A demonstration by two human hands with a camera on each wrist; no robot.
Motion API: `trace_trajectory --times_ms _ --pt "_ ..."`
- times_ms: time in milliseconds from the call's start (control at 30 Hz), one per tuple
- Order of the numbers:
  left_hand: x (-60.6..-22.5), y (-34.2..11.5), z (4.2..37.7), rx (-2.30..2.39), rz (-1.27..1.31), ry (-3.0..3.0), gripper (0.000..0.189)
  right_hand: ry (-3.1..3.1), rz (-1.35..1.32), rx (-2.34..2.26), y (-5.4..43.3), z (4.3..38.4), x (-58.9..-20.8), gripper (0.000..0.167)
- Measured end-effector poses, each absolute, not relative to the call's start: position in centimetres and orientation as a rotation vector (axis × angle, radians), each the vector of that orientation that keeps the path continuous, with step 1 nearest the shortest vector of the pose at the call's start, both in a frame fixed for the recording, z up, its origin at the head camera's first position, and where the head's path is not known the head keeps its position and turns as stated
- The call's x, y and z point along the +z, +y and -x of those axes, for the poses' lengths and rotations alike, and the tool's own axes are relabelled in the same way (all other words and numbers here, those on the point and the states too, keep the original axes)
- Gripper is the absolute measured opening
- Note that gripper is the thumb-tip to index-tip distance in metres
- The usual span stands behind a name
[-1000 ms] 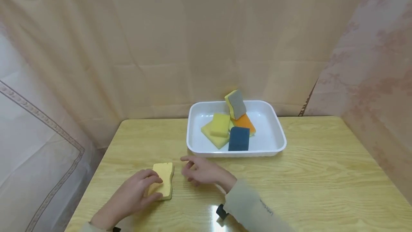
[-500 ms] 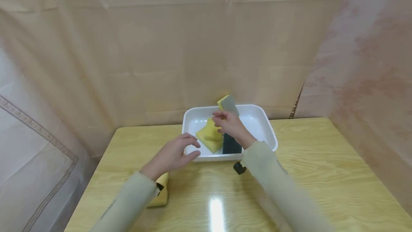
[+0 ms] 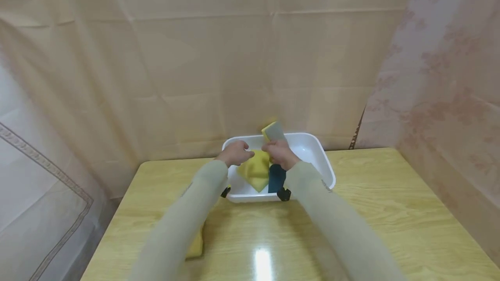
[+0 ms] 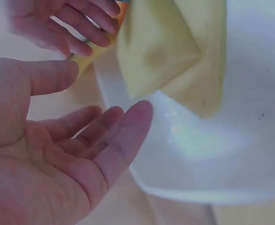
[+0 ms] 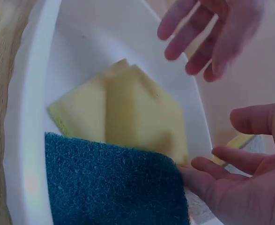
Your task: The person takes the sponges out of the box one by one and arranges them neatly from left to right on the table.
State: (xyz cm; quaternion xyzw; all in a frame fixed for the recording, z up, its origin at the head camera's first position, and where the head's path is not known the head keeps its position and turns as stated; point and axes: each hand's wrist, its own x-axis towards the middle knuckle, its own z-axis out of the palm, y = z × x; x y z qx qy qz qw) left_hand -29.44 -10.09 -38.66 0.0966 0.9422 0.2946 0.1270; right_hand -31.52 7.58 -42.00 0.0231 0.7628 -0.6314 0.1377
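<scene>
Left hand [image 3: 236, 153] and right hand [image 3: 278, 151] are now held over the white tray [image 3: 306, 147], carried forward from beside the table sponge [image 3: 194, 248], where they are seen a second earlier. Nearest the body, that sponge is left on the table [image 3: 390, 203] behind the hands, half covered by the left sleeve [image 3: 191, 205].

Just behind and below the right hand, the blue scouring pad [image 5: 114, 183] is set at the tray's near side. Between the hands, the upper yellow sponge [image 4: 151, 51] is laid across the lower yellow sponge [image 4: 207, 93], whose corner is pointed toward the body. Nothing is seen grasped by either hand: fingers are loosely extended, palms turned inward. Whether the sponges or the pad are touched by any fingertips cannot be told.

Both sponges can be judged light, soft and hard to damage; they are best pinched by opposite sides, gently, as the upper one may be slid off the lower. The near side is crowded by the blue pad.

Beyond the right hand, the grey-faced sponge [image 3: 275, 130] is tilted up above the tray's far rim, and farthest off is hung the beige curtain [image 3: 195, 55].
</scene>
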Motion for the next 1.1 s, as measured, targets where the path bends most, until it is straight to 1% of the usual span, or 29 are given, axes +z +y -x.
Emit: trace_trajectory --times_ms 100,167,267,333,400,567,633,767,967,1100 --pt "-39.5 -9.9 30.1 1.030 -0.089 2.626 0.055 2.441 -0.059 -1.644 6.8 31.5 -42.1 0.013" --pt "-40.4 -9.9 30.3 1.146 0.018 2.550 0.053 2.574 -0.031 -1.470 6.3 31.5 -42.2 0.019" --pt "-41.8 -10.0 30.5 1.223 0.081 2.502 0.050 2.675 0.005 -1.276 5.9 31.4 -42.3 0.028" --pt "-42.4 -10.0 30.5 1.193 0.080 2.517 0.051 2.692 0.024 -1.195 6.0 31.3 -42.2 0.028" --pt "-42.6 -10.0 30.6 1.143 0.062 2.541 0.047 2.718 0.050 -1.137 6.2 31.2 -42.0 0.028" --pt "-42.4 -9.9 30.8 1.081 0.010 2.535 0.027 2.768 0.112 -1.003 6.5 30.6 -41.1 0.017" --pt "-42.2 -9.7 30.7 1.092 -0.013 2.516 0.027 2.775 0.112 -0.954 6.4 30.4 -40.7 0.014" --pt "-41.9 -9.2 30.6 1.090 -0.045 2.523 0.027 2.761 0.117 -0.874 6.4 30.1 -40.4 0.020" --pt "-42.1 -9.0 30.5 1.015 -0.018 2.565 0.024 2.787 0.171 -0.742 6.6 30.0 -41.0 0.019" --pt "-42.4 -9.4 30.4 0.933 -0.020 2.601 0.016 2.782 0.131 -0.768 5.9 29.5 -41.8 0.019"
